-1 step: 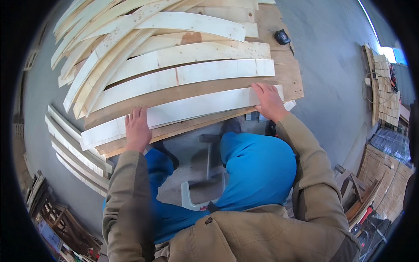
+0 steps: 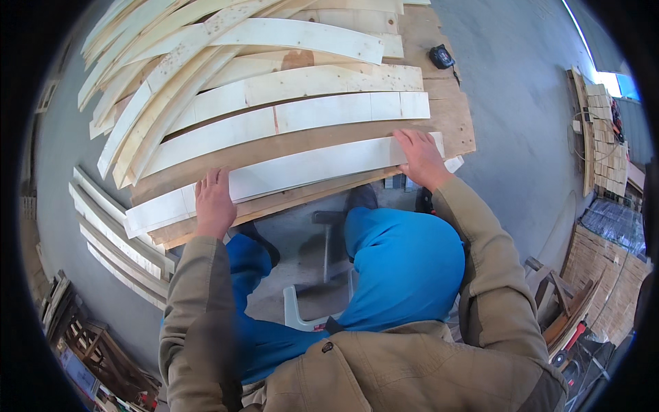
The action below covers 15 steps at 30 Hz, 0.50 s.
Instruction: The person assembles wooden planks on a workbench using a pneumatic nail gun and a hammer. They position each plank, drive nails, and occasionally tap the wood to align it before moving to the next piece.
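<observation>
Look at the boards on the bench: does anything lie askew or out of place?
Yes. Most pale boards lie side by side across the bench, but several long boards at the left cross them at a slant. Both hands, left hand and right hand, press flat on the nearest board.

Two hands (image 2: 214,204), one tape measure (image 2: 441,55), one white stool (image 2: 302,312).

tan jacket sleeves, blue trousers, dark shoes
</observation>
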Tool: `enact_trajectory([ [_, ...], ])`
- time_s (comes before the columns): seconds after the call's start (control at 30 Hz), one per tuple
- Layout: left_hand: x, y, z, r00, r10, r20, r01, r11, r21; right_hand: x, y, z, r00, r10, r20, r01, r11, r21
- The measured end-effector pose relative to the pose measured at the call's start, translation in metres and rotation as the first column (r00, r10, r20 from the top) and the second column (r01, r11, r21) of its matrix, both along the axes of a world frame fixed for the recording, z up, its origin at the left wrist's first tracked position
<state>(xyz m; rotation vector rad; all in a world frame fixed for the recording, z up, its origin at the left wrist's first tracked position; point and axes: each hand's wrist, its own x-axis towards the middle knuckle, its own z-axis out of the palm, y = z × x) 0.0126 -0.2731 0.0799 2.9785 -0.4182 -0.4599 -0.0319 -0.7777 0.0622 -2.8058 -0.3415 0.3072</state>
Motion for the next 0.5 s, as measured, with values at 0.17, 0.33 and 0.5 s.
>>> enact_trajectory([
  [0.17,-0.002,0.009,0.002,0.998,-0.063,-0.012,0.063,0.997,-0.04,0.006,0.0,0.001,0.999,0.051,-0.001,-0.051,0.997,-0.058],
  [0.33,-0.004,0.009,-0.002,1.0,-0.016,-0.009,0.016,0.999,-0.045,0.008,0.007,0.006,0.999,0.049,-0.004,-0.049,0.993,-0.108],
  [0.5,-0.005,0.014,-0.009,0.999,-0.002,-0.055,0.003,1.0,0.02,0.011,0.009,0.009,0.996,0.073,-0.041,-0.079,0.986,-0.148],
])
